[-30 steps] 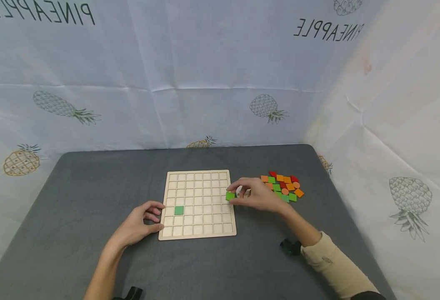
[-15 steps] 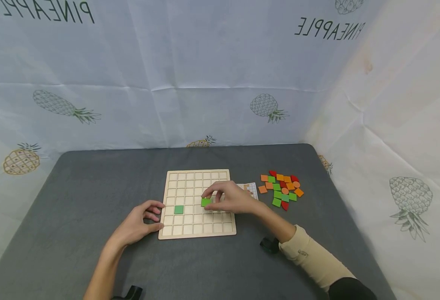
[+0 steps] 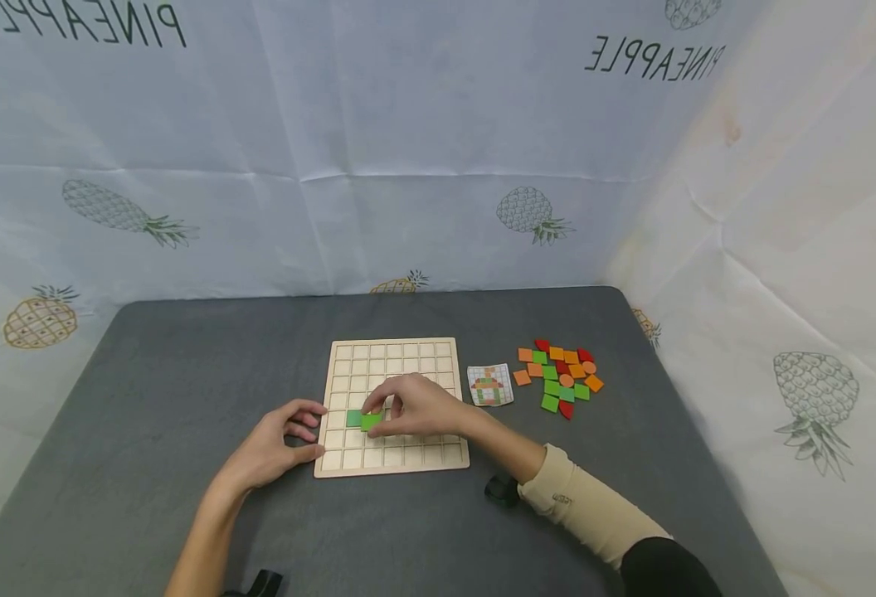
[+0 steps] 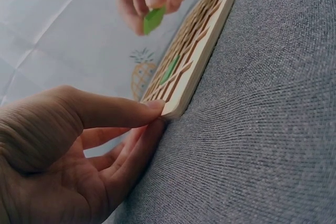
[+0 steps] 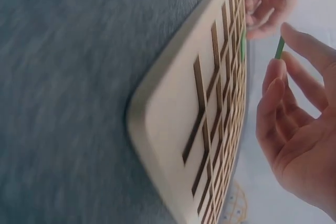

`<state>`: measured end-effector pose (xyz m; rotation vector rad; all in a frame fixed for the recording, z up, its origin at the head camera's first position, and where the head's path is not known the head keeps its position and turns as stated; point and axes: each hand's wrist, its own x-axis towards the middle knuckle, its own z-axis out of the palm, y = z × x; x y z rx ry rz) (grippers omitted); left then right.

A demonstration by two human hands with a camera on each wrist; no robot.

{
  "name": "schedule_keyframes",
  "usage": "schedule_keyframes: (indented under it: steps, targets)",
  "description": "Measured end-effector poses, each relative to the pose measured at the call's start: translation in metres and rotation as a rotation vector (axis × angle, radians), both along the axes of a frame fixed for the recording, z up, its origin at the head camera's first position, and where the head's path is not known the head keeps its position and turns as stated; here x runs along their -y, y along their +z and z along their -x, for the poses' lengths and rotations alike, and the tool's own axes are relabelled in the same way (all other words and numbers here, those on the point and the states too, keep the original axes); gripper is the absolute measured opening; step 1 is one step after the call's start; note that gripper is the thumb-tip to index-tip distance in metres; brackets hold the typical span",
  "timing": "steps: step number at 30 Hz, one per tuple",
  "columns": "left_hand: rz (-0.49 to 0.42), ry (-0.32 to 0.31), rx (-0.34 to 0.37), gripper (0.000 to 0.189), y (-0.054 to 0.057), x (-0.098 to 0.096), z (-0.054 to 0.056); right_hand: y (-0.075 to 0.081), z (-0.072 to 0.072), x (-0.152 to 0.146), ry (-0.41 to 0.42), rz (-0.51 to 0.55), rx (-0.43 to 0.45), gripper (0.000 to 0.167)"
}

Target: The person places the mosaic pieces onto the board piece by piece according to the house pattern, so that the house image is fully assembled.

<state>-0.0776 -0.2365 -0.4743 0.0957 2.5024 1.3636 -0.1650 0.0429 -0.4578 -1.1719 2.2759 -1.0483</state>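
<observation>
A pale wooden grid board [image 3: 408,348] lies on the table, a dark green square tile [image 3: 353,419] in one of its cells. My right hand [image 3: 419,406] is over the board, pinching a bright green square tile [image 3: 371,421] between thumb and fingertips. In the head view this tile appears just right of the dark green one. The left wrist view shows the pinched tile [image 4: 153,20] tilted and raised above the board. My left hand [image 3: 281,444] rests against the board's left edge, its thumb [image 4: 149,111] touching the rim near the corner.
Right of the board lies a small printed pattern card [image 3: 490,385]. Beyond it is a loose spread of orange, green and red tiles [image 3: 557,377], squares, rounds and others. The grey table [image 3: 214,356] ends at a pineapple-print curtain [image 3: 296,232].
My right hand has carried the bright green tile leftward from the board's right edge to beside the dark green tile, uncovering the pattern card. The left hand has stayed at the left edge.
</observation>
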Motion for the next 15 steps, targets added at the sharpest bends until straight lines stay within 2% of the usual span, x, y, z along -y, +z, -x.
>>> schedule_keyframes:
  steps: [10,15]
  targets:
    - [-0.006,-0.007,-0.015,0.055,0.001,0.001,0.000,-0.004,-0.007,0.020,0.013,-0.064,0.035,0.026]
    - [-0.003,-0.010,-0.021,0.055,0.001,0.001,-0.001,-0.007,-0.008,0.026,0.021,-0.101,-0.001,0.024]
